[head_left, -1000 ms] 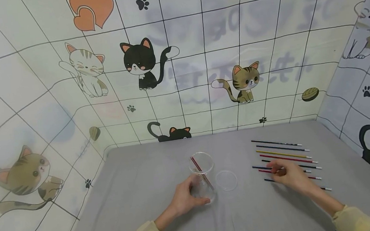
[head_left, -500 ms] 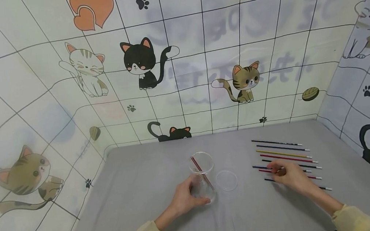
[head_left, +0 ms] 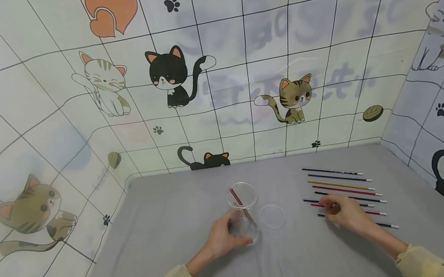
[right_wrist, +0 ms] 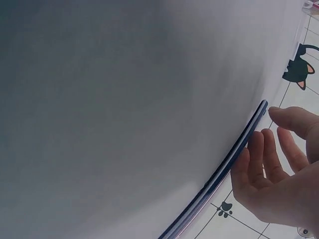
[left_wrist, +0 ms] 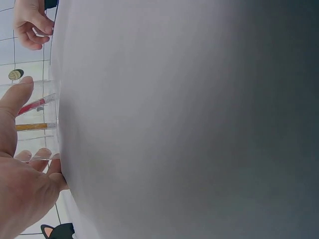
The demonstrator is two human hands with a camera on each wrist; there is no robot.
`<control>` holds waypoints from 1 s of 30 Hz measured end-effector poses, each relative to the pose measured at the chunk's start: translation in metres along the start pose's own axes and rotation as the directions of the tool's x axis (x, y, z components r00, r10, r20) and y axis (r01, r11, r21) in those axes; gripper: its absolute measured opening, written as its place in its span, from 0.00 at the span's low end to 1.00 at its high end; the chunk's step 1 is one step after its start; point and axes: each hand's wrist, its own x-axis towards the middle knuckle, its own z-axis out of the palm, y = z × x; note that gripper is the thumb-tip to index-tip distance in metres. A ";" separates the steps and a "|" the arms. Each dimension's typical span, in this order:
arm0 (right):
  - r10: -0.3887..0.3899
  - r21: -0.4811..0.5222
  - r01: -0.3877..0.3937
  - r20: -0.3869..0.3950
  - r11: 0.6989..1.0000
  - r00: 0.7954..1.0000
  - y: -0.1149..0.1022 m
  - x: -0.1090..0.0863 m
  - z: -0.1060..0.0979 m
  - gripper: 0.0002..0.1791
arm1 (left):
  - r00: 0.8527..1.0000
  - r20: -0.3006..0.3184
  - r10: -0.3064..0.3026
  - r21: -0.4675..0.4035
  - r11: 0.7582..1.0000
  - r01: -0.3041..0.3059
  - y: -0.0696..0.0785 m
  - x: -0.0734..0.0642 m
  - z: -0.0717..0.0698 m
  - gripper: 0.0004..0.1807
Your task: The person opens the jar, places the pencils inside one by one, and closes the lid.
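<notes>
1. Your left hand (head_left: 220,239) grasps the clear cup (head_left: 242,228), thumb on one side and fingers on the other, low on its wall. The cup stands upright on the grey bench (head_left: 166,222), roughly in the middle.
2. Your right hand (head_left: 347,212) is loose over the near end of the row of pencils (head_left: 341,185). The right wrist view shows its thumb and fingers apart, close to a dark pencil (head_left: 388,225); you have nothing visibly pinched, and you cannot tell from here whether a fingertip touches a shaft.
3. What looks done: at least one red pencil (head_left: 234,196) leans inside the cup. The left wrist view also shows a yellow pencil (left_wrist: 32,127) through the clear wall, its pale end down near the base, so you seem to have two in there; glare and the see-through wall leave the exact count unsure.
4. What looks left: eight pencils lie outside the cup, side by side to its right, pale ends pointing away from it. By that count you are at an early stage, with most of the set on the bench.
5. A clear disc (head_left: 272,217) lies flat just beside the cup on its right. It may be the lid; if so, you have it off, and the cup's mouth is uncovered.
</notes>
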 end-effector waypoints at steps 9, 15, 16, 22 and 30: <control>-0.018 -0.039 0.019 0.016 0.999 1.000 0.004 0.000 0.002 0.18 | 1.000 -0.001 0.000 -0.002 1.000 0.000 0.000 0.000 0.000 0.39; -0.061 -0.078 0.063 0.039 0.995 0.997 0.006 0.000 0.004 0.18 | 1.000 -0.005 0.007 -0.019 1.000 -0.007 -0.001 0.000 0.001 0.40; -0.067 -0.083 0.070 0.042 0.994 0.997 0.006 0.000 0.005 0.18 | 1.000 -0.003 0.007 -0.023 1.000 -0.007 -0.001 0.000 0.001 0.39; -0.070 -0.098 0.075 0.059 0.992 0.996 0.005 0.001 0.003 0.16 | 1.000 0.009 -0.001 -0.032 0.999 0.001 -0.002 -0.001 0.001 0.40; -0.050 -0.046 0.055 0.096 0.997 0.994 -0.001 0.004 -0.012 0.13 | 1.000 0.012 -0.009 -0.026 1.000 0.010 -0.002 0.000 0.002 0.41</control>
